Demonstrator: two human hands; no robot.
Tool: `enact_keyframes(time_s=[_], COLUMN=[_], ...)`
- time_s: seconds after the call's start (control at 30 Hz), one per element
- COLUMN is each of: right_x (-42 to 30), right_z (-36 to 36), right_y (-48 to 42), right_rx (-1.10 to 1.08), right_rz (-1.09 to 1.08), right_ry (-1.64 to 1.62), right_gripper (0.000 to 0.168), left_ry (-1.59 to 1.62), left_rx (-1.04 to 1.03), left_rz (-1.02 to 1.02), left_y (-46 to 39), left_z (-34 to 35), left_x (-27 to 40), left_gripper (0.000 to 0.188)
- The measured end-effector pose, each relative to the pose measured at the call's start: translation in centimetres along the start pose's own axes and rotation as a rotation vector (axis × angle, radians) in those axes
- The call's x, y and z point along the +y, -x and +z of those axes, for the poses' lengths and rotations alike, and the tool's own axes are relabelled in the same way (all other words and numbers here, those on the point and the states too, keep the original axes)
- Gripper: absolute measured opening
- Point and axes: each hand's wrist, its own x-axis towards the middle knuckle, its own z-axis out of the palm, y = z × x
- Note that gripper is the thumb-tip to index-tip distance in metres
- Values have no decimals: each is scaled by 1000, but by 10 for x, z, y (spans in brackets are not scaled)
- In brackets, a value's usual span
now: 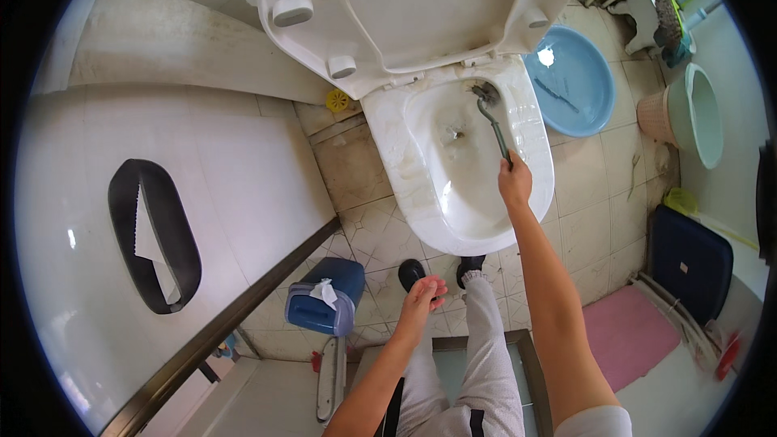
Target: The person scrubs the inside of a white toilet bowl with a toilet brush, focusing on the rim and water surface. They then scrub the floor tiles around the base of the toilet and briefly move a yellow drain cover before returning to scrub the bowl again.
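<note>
My right hand (516,181) grips the green handle of a toilet brush (496,127). Its dark bristle head (487,93) rests against the far right inner wall of a white toilet bowl (408,185). Brownish stains mark the bowl's rim, and a dark spot shows at the drain. The toilet's seat and lid (434,6) are raised behind the bowl. My left hand (423,297) hangs in the air in front of the toilet, above my legs, fingers loosely curled and apart, holding nothing.
Right of the toilet a blue basin (570,82) sits on the tiled floor, with a pale green tub (704,115) farther right. A blue waste bin (331,297) stands at front left. A black paper dispenser (155,237) is on the left wall. A folded chair (692,261) leans at right.
</note>
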Motion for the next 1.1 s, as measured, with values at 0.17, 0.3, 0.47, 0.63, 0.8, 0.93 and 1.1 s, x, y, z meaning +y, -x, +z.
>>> enact_keyframes(time_s=[0.17, 0.3, 0.47, 0.63, 0.8, 0.93, 1.1], right_x=[-64, -28, 6, -92, 7, -24, -70], right_z=[-9, -41, -37, -23, -64, -24, -35], right_y=[-24, -64, -102, -83, -117, -113, -92], right_rx=[-261, -231, -316, -294, -255, -219, -333], right_rz=[-332, -95, 188, -232, -191, -262, -459], right_ry=[415, 318, -22, 464, 295, 330, 476], right_gripper=[24, 24, 25, 23, 23, 21, 21], left_ry=[108, 152, 161, 158, 164, 152, 270], left_rx=[-29, -16, -29, 0, 2, 61, 173], left_rz=[49, 46, 26, 63, 76, 135, 332], left_y=[-9, -5, -5, -6, -3, -17, -34], left_z=[20, 19, 10, -4, -6, 10, 49], left_x=[8, 2, -19, -28, -46, -56, -70], left_gripper=[34, 35, 36, 37, 36, 35, 37])
